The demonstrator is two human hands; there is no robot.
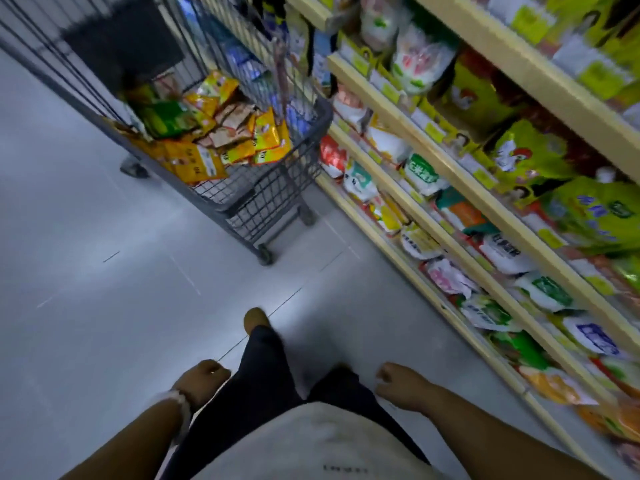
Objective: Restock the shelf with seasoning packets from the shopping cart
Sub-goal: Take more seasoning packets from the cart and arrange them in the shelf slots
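A heap of yellow, orange and green foil seasoning packets (214,133) is lying in the dark grey wire shopping cart (256,199), piled toward its near end and spilling against the left side wall. The cart is standing on the pale grey tiled floor (104,306), close beside the pale wooden shelf unit (408,216) lined with white, green and yellow bags. Well apart from the packets, both hands are hanging low beside dark trousers: the left hand (204,379) and the right hand (401,382) are loosely curled, holding nothing.
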